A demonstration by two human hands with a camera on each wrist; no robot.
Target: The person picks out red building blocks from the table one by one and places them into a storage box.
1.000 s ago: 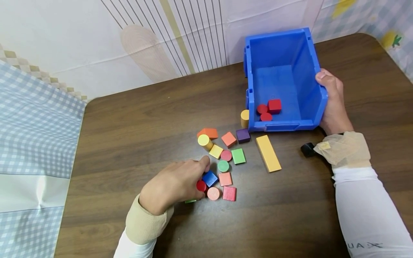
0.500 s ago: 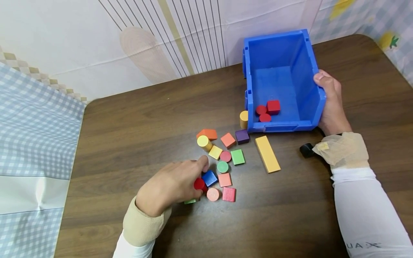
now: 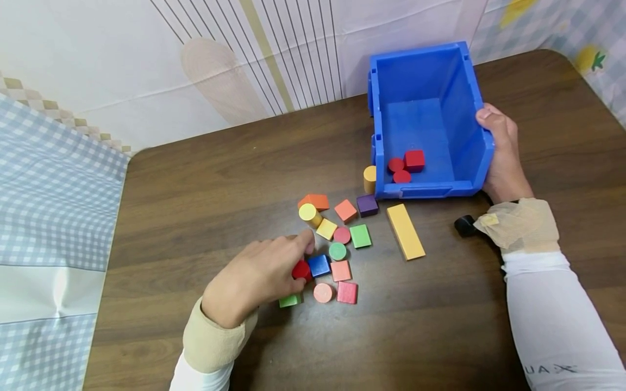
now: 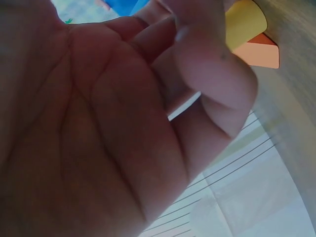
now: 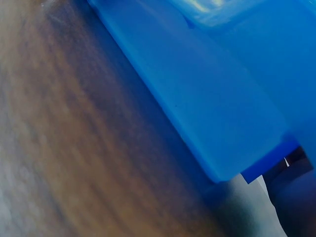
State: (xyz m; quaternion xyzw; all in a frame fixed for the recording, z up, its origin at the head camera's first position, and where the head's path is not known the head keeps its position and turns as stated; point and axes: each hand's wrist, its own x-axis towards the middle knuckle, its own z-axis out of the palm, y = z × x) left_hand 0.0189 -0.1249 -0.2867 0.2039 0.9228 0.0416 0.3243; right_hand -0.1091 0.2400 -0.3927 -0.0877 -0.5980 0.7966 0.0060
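We see a dark wood-grain tabletop across mid-frame, a white backdrop cloth with thin dark stripes along the top, blue-white gingham fabric at left, yellow fruit print upper right.

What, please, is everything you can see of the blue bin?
Open-topped and plastic-looking, the blue bin has a high back, side walls and a low front lip. It seems to rest upright on the table. The right hand grips its right rim; three red blocks lie inside near the front; a yellow cylinder stands by its left side.
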